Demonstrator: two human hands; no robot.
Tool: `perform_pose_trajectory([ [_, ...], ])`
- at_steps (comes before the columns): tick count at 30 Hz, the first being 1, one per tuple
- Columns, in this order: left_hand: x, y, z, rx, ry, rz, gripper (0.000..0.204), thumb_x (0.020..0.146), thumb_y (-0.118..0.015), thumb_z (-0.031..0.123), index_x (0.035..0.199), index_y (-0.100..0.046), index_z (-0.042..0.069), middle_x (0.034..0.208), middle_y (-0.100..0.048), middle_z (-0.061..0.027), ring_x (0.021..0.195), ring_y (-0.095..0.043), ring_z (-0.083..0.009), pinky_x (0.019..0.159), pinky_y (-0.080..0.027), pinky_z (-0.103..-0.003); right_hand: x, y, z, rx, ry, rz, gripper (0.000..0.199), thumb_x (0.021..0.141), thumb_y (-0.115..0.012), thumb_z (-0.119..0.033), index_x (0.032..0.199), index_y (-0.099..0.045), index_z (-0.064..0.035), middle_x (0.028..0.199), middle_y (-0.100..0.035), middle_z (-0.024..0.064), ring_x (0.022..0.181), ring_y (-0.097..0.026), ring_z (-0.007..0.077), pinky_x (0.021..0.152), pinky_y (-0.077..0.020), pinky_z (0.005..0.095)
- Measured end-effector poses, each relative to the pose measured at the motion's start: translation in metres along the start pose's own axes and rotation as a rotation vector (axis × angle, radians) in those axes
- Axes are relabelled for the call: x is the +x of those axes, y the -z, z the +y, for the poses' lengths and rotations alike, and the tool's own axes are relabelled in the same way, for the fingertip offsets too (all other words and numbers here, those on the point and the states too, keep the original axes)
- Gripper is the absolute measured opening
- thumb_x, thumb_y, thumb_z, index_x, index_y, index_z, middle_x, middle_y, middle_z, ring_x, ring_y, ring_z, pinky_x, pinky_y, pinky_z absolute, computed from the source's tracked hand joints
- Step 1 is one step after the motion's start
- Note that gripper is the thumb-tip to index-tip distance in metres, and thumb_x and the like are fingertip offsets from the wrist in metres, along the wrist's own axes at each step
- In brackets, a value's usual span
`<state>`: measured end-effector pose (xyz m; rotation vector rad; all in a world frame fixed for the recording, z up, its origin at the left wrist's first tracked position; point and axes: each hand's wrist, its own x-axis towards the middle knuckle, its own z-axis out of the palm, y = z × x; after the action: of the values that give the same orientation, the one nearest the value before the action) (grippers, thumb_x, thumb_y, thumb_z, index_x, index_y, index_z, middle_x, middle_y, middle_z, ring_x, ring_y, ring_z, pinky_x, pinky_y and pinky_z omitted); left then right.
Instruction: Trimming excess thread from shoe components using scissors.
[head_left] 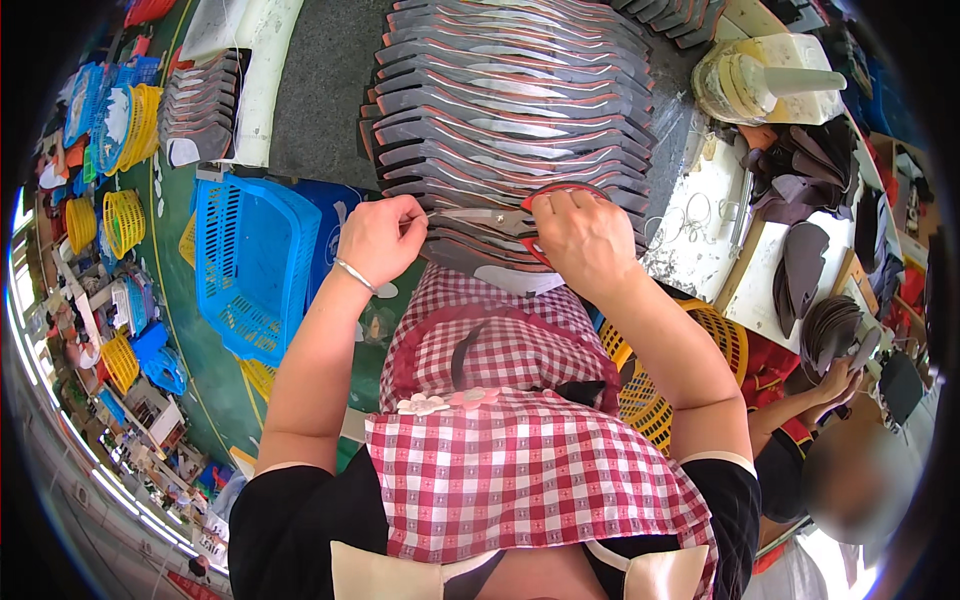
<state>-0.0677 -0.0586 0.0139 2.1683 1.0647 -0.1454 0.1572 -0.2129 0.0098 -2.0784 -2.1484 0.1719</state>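
Note:
Red-handled scissors (484, 215) are gripped in my right hand (583, 238), its fingers wrapped round the handles. Their blades point left, toward my left hand (380, 240). That hand is closed in a pinch beside the blade tips, and whatever lies between its fingertips is too small to make out. Beneath the scissors, a long row of overlapping dark grey curved pieces (510, 130) with reddish edges and pale patches runs away from me over the table. Its nearest pieces lie close to my checked apron.
At the left stands a blue plastic basket (312, 215); a yellow basket (735, 335) is at the right. A whitish, stained container (735, 85) sits back right, near dark cut pieces (800, 265). More grey pieces (197, 110) lie at the far left. Another person's hand (842, 380) works at the right.

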Motion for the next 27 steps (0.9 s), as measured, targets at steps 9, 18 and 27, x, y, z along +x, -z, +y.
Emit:
perform_pose_trajectory([
  [9,-0.034,-0.056,0.061,-0.532,-0.068,-0.262,0.012,0.093,-0.064,0.012,0.097,-0.067,0.000,0.075,-0.069,-0.0053,0.068,-0.064,-0.0088,0.062,-0.051,-0.025,-0.045,-0.009,-0.005,1.401,-0.576,-0.178,0.031,0.077,-0.082,-0.008,0.101,-0.065,0.0002,0.079,-0.065,0.0037,0.074,-0.055,0.0076,0.070,-0.0498,0.0269],
  [18,-0.034,-0.051,0.027,-0.208,-0.062,-0.294,0.018,0.092,-0.066,0.020,0.091,-0.071,0.003,0.068,-0.069,-0.0054,0.060,-0.065,-0.0106,0.058,-0.051,-0.026,-0.091,-0.024,0.037,1.010,-0.714,-0.081,0.027,0.080,-0.076,-0.004,0.102,-0.062,-0.0004,0.076,-0.062,0.0100,0.068,-0.057,0.0134,0.067,-0.0478,0.0271],
  [27,-0.027,-0.038,0.013,0.043,-0.063,-0.088,0.023,0.087,-0.067,0.031,0.076,-0.067,0.010,0.070,-0.069,-0.0058,0.065,-0.068,-0.0290,0.057,-0.053,-0.039,-0.081,-0.039,0.041,0.754,-0.595,-0.016,0.030,0.076,-0.075,-0.007,0.101,-0.060,-0.0042,0.086,-0.070,0.0174,0.083,-0.068,0.0377,0.068,-0.0531,0.0431],
])
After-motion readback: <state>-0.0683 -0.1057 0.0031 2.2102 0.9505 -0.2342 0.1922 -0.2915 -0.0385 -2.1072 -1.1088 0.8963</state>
